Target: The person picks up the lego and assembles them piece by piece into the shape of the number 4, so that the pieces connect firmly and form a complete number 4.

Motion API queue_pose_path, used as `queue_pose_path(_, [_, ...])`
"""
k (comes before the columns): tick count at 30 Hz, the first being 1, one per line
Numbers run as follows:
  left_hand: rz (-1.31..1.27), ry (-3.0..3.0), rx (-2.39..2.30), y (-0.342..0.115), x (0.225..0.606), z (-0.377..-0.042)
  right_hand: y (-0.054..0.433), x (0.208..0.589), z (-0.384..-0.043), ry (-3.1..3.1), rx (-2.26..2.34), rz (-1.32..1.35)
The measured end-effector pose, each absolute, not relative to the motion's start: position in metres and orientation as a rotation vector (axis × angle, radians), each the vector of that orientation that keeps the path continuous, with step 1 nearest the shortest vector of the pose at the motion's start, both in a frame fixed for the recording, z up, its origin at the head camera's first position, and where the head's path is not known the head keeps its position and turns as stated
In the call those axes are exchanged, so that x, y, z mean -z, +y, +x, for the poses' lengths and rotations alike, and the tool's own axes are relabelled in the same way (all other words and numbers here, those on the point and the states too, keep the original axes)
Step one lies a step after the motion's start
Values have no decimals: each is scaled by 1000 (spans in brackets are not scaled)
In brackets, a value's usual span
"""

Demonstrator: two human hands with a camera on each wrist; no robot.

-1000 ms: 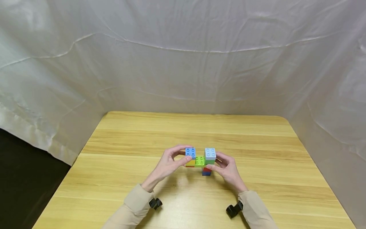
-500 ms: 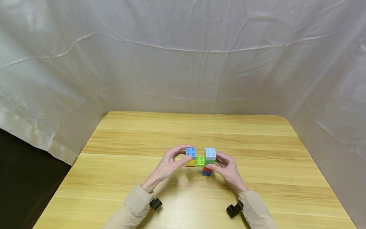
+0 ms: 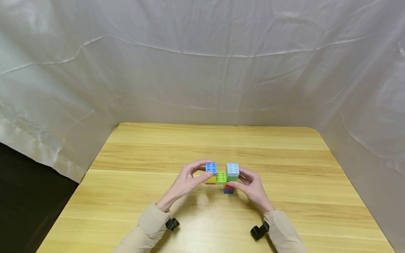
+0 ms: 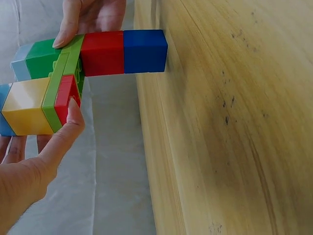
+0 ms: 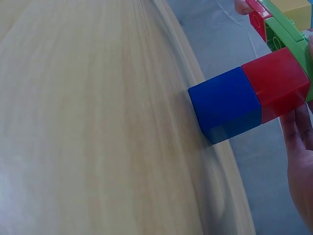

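A toy-brick structure stands on the table, joined by a light green plate [image 3: 221, 178]. Its right end rests on a column of a red brick [image 4: 102, 53] over a dark blue brick [image 4: 145, 51]. Above that end sit a green brick [image 4: 43, 58] and a pale blue brick [image 3: 232, 169]. Stacked on the left end are a yellow brick [image 4: 28, 104] and a blue brick [image 3: 211, 168]. Beneath it is a thin red brick [image 4: 63, 98], touched by a digit of my left hand [image 3: 188, 180], which grips that end. My right hand [image 3: 253, 189] pinches the right end near the plate.
The wooden table [image 3: 142, 154] extends around the structure on all sides. A pale fabric curtain [image 3: 202, 77] hangs behind it and along both sides. Small black cameras [image 3: 172, 224] sit at the wrists.
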State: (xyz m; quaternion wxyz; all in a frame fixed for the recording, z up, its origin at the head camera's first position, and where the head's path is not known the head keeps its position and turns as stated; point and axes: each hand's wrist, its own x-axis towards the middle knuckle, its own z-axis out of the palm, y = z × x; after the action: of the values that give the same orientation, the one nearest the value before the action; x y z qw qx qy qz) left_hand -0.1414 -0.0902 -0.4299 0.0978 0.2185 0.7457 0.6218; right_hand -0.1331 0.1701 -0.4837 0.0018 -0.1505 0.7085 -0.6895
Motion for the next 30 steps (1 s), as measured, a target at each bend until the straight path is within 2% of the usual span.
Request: queue_pose_path(30, [627, 2208, -1841, -91, 429, -142, 170, 486, -135, 2232, 2179, -539])
